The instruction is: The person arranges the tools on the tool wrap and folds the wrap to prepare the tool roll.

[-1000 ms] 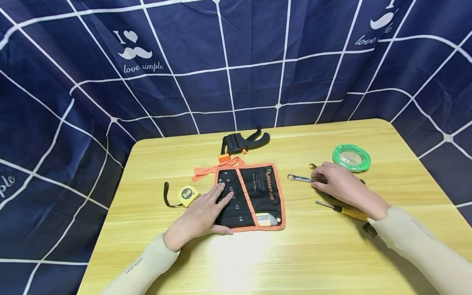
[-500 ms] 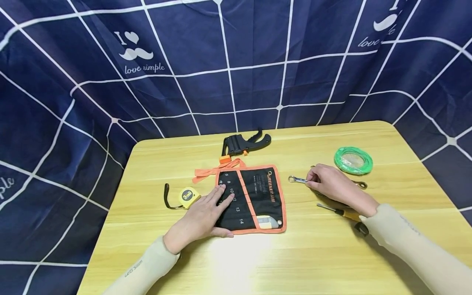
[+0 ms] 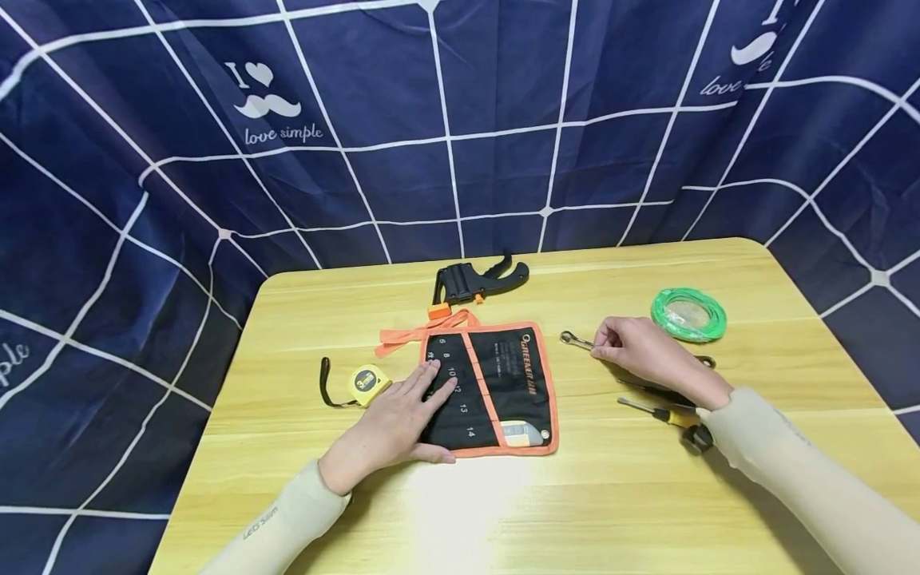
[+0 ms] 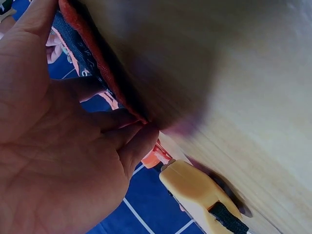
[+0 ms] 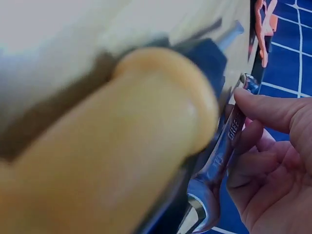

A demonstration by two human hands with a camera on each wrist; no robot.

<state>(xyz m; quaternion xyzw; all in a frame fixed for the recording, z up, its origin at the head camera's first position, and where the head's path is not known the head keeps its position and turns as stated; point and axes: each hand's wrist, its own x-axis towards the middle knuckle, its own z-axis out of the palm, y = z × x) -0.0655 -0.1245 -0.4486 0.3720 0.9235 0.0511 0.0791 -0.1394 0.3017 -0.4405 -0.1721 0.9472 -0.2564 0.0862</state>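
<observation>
The tabletop (image 3: 503, 511) carries one pouch (image 3: 506, 371), one tape measure (image 3: 369, 383), one clamp (image 3: 467, 281), one screwdriver (image 3: 679, 417), one green coil (image 3: 688, 334) — and at least one wrench (image 5: 224, 148) — the full wrench count being partly hidden.

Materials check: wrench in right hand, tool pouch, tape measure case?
Wrench: likely steel, polished, perhaps chrome-plated; bright reflections along the shank.
Tool pouch: apparently woven fabric, matte black; low shine, fuzzy-looking orange binding along its edge. Exact fibre unclear.
Tape measure case: probably yellow plastic, smooth; rounded, moulded-looking body. A rubbery coating can't be ruled out.
</observation>
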